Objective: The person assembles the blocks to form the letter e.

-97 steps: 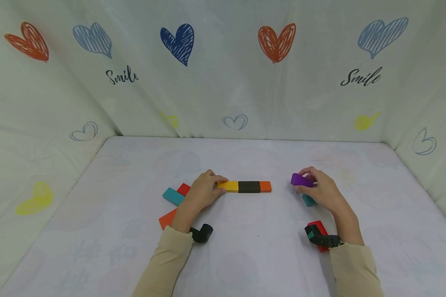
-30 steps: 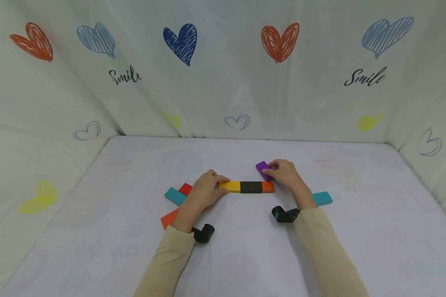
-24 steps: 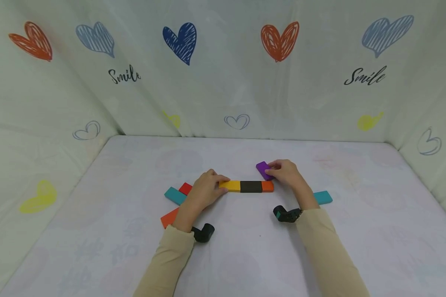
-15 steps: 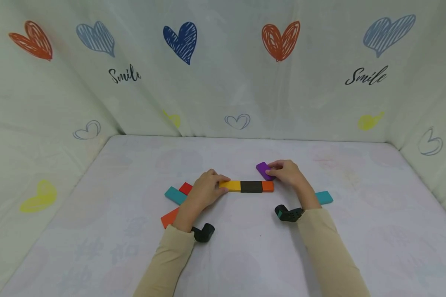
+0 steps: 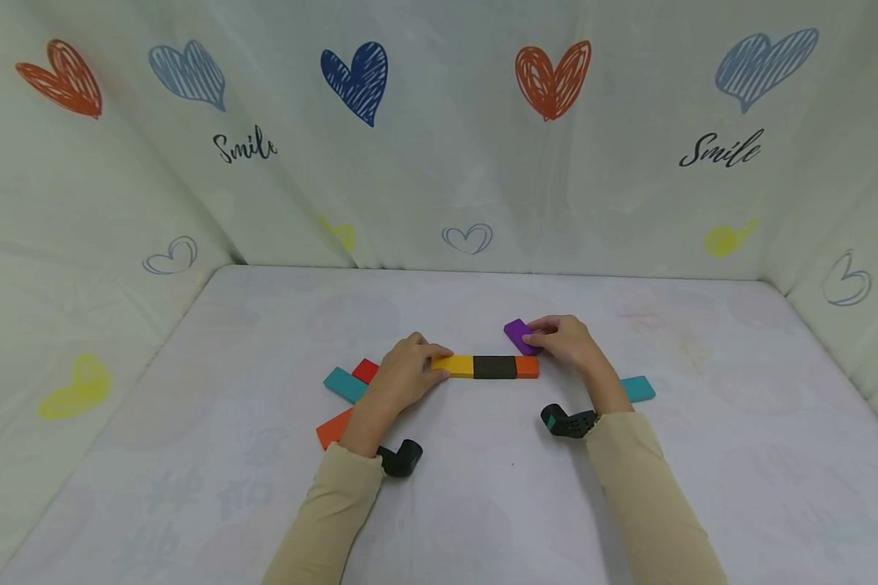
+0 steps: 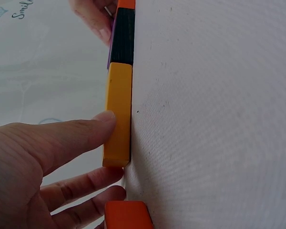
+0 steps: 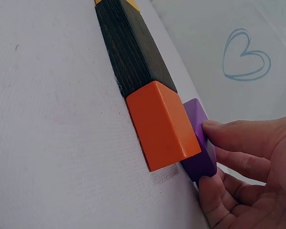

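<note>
A yellow block (image 5: 459,367), a black block (image 5: 494,367) and a short orange block (image 5: 527,367) lie end to end in a straight row. My left hand (image 5: 402,372) grips the yellow block at its left end; in the left wrist view the thumb presses on the yellow block (image 6: 118,95). Behind the row's right end, my right hand (image 5: 569,341) pinches a purple block (image 5: 516,331) between thumb and fingers. That purple block (image 7: 200,164) sits at a slant, its near end right at the orange block's (image 7: 159,124) back side.
Left of the row, partly hidden by my left arm, lie a teal block (image 5: 344,383), a red block (image 5: 365,370) and an orange-red block (image 5: 332,429). Another teal block (image 5: 639,388) shows beside my right forearm. A printed curtain (image 5: 439,162) hangs behind the white table (image 5: 483,520).
Over about three seconds my right hand has carried the purple block left to behind the orange block and turned it. In the last second both hands stay nearly still.
</note>
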A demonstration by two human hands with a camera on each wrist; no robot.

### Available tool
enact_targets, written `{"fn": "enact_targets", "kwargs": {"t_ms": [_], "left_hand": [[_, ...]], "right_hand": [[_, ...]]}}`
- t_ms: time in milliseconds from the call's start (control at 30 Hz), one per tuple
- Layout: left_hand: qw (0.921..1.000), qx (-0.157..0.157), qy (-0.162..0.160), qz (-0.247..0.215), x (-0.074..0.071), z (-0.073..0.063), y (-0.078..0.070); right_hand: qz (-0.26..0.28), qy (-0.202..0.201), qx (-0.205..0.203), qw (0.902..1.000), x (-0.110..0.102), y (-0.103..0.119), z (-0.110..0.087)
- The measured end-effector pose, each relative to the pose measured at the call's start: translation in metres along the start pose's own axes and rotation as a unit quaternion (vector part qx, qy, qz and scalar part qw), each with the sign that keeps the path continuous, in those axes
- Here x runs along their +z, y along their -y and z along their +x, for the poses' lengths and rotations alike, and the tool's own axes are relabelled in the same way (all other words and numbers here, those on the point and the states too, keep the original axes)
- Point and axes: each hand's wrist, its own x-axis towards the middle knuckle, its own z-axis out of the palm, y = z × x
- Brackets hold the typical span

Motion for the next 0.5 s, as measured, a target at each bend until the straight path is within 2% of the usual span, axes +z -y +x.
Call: {"fn": "enact_targets", "kwargs": {"t_ms": [500], "left_hand": [[1.0000, -0.005, -0.001, 0.003, 0.0002, 0.0001, -0.0006]], "right_hand": [[0.002, -0.001, -0.006, 1.0000, 0.0016, -0.0014, 0.0017]]}}
